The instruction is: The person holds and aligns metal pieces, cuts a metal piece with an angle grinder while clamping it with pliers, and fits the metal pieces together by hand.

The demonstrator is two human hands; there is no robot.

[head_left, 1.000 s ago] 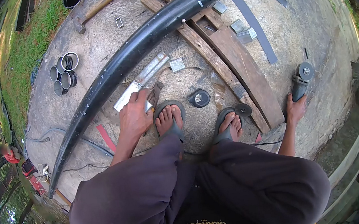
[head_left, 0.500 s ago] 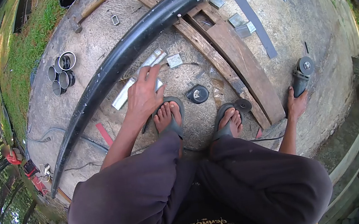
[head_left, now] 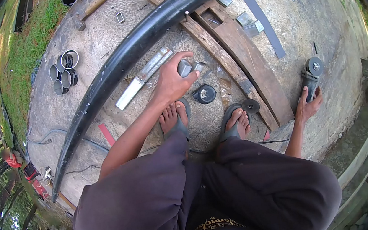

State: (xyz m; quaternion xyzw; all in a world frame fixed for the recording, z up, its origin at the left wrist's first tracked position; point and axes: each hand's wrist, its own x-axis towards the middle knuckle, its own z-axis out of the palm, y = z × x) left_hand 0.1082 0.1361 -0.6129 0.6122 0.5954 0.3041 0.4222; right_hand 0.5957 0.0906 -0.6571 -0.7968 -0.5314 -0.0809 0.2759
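My left hand (head_left: 174,80) curls around short silvery metal tube pieces (head_left: 184,68), thumb and fingers on either side of them. Just below these lies a black tape measure (head_left: 204,94). Long silvery metal bars (head_left: 145,77) rest on the concrete beside my left wrist. At the right, my right hand (head_left: 308,106) is at the rear end of an angle grinder (head_left: 311,76), fingers spread apart around its body. The grinder lies on the ground with its disc facing up.
A long curved black pipe (head_left: 126,55) crosses wooden beams (head_left: 250,56). Cut pipe rings (head_left: 67,79) and a hammer (head_left: 95,5) lie at the left. Flat grey strips (head_left: 260,20) and metal pieces (head_left: 254,28) lie beyond the beams. A black disc (head_left: 251,106) is near my foot.
My left hand has moved right and forward from beside the bars onto the short metal pieces. My right hand's fingers have loosened and spread at the grinder, which stays nearly in place.
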